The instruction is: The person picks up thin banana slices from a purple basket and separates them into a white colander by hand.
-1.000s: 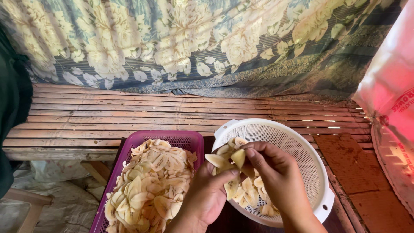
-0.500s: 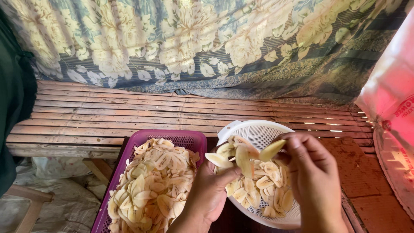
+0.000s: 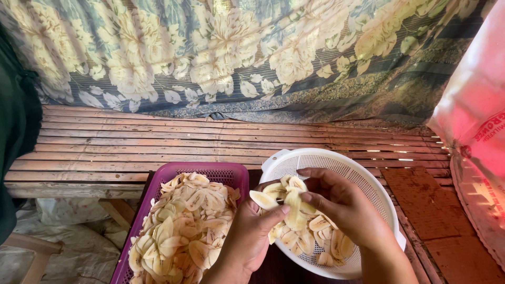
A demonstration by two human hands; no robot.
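My left hand [image 3: 251, 235] holds a small stack of pale banana slices [image 3: 284, 199] over the near-left rim of a white round colander [image 3: 336, 164]. My right hand [image 3: 344, 206] is above the colander, its fingertips pinching the same slices from the right. More slices [image 3: 321, 243] lie inside the colander. To the left, a purple rectangular basket [image 3: 223, 172] is heaped with flat banana slices [image 3: 184, 226].
A slatted bamboo bench [image 3: 158, 142] runs across behind the containers. A floral cloth [image 3: 236, 58] hangs at the back. A white and red sack [image 3: 473, 105] stands at the right. Dark green fabric [image 3: 16, 131] fills the left edge.
Both hands have drawn back together over the colander's left side. The right hand, which had lifted out to the right, now pinches the slices held in the left hand.
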